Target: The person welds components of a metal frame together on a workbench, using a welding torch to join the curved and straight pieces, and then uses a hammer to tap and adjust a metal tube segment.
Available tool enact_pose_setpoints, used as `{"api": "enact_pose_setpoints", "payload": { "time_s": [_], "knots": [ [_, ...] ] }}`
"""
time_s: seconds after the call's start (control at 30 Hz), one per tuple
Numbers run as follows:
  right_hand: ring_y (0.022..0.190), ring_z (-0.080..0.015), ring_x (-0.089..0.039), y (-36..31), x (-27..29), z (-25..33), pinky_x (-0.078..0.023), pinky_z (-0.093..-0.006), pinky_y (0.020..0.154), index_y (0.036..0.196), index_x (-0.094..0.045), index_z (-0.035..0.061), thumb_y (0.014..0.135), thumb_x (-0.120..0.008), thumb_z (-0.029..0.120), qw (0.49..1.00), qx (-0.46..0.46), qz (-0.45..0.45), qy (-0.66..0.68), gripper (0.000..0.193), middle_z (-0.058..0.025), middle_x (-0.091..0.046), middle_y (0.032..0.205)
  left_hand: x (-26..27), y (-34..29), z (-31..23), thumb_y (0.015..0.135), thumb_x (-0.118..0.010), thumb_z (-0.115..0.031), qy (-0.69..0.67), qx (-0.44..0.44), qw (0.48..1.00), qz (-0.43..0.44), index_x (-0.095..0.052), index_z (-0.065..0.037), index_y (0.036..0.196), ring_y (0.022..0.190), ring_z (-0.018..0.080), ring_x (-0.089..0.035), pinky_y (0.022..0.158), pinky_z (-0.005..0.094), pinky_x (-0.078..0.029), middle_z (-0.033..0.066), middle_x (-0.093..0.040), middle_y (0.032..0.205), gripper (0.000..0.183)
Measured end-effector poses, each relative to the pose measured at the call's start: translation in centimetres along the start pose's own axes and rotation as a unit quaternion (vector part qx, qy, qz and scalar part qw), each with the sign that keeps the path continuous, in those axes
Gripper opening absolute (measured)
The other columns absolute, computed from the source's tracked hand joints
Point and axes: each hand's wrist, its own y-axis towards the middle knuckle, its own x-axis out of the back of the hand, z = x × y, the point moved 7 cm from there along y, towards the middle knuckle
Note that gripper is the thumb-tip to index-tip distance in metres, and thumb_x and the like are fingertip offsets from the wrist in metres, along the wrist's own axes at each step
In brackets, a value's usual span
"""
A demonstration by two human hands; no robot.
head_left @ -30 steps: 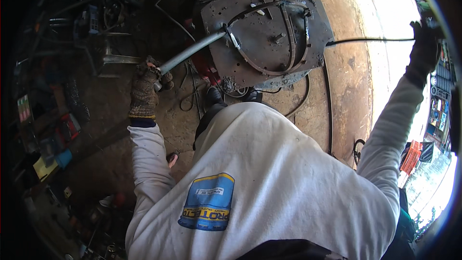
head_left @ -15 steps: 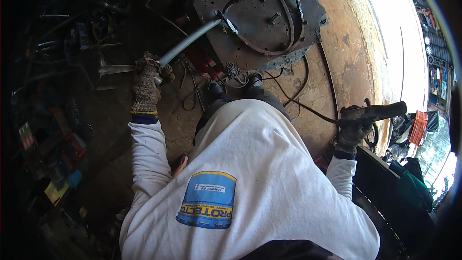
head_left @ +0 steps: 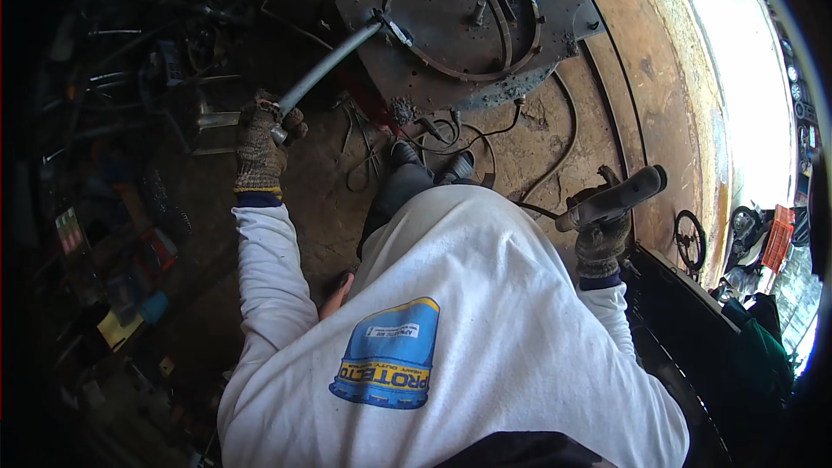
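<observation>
My left hand (head_left: 264, 134), in a knitted work glove with a yellow cuff edge, is closed around the near end of a grey metal pipe (head_left: 325, 69). The pipe slants up to the right, and its far end meets a bent flat-bar frame (head_left: 459, 78) lying on a dark steel plate (head_left: 390, 69). Off to the right, my gloved right hand (head_left: 602, 238) is closed on a thick, dark, club-shaped tool (head_left: 615, 199) whose exact kind I cannot make out. A dark cable (head_left: 537, 208) runs up to the tool's left end.
A short post (head_left: 478, 13) stands up from the plate. Cables (head_left: 568, 134) loop over the floor beneath it, near my feet (head_left: 455, 167). Dim clutter and metal pieces (head_left: 113, 78) lie at the left. On the right are a dark box-like edge (head_left: 667, 295), a wheel (head_left: 690, 240) and a red crate (head_left: 780, 238).
My right hand has moved left and a little up with the dark tool, which now tilts upward at its right end. The left hand keeps its hold on the pipe. The view has shifted slightly.
</observation>
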Motion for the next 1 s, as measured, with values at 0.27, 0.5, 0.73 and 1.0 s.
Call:
{"api": "enact_pose_setpoints", "payload": {
  "time_s": [0.27,0.5,0.73,1.0],
  "knots": [
    [0.099,-0.0180,-0.067,-2.1,-0.7,-2.8,-0.053,-0.0335,0.086,0.128,-0.057,0.0053,0.078,-0.083,0.023,0.998,-0.052,0.038,0.022,0.059,-0.0045,-0.069,0.108,0.0,-0.1,-0.1,0.089,-0.068,-0.025,0.007,-0.006,1.000,0.001,-0.060,-0.016,0.098,0.072,0.0224,-0.066,0.064,0.0418,-0.058,0.0078,-0.066,0.083,0.015],
    [0.104,-0.0238,-0.069,-3.2,-5.3,-0.7,-0.053,-0.0365,0.090,0.124,-0.062,0.0041,0.074,-0.082,0.024,0.992,-0.093,0.083,-0.027,0.057,-0.0117,-0.071,0.109,-0.7,0.0,-0.4,0.090,-0.069,-0.022,-0.012,-0.018,0.998,0.052,-0.059,-0.015,0.098,0.073,0.0238,-0.066,0.064,0.0430,-0.058,0.0067,-0.063,0.084,0.015],
    [0.109,-0.0288,-0.069,-3.8,-10.1,-0.8,-0.053,-0.0387,0.093,0.129,-0.059,0.0013,0.074,-0.077,0.024,0.984,-0.060,0.109,-0.127,0.063,-0.0154,-0.071,0.114,-0.5,0.5,-0.2,0.090,-0.069,-0.021,-0.016,-0.017,0.999,0.027,-0.059,-0.014,0.097,0.074,0.0233,-0.066,0.065,0.0438,-0.058,0.0063,-0.062,0.086,0.013],
    [0.114,-0.0302,-0.066,-3.7,-13.7,-1.0,-0.051,-0.0395,0.098,0.135,-0.056,0.0030,0.076,-0.078,0.025,0.979,-0.107,0.140,-0.100,0.067,-0.0169,-0.069,0.120,-0.3,0.3,-0.3,0.090,-0.069,-0.021,0.014,-0.003,0.999,0.029,-0.060,-0.013,0.098,0.074,0.0227,-0.066,0.066,0.0430,-0.059,0.0065,-0.062,0.085,0.014]
  ]
}}
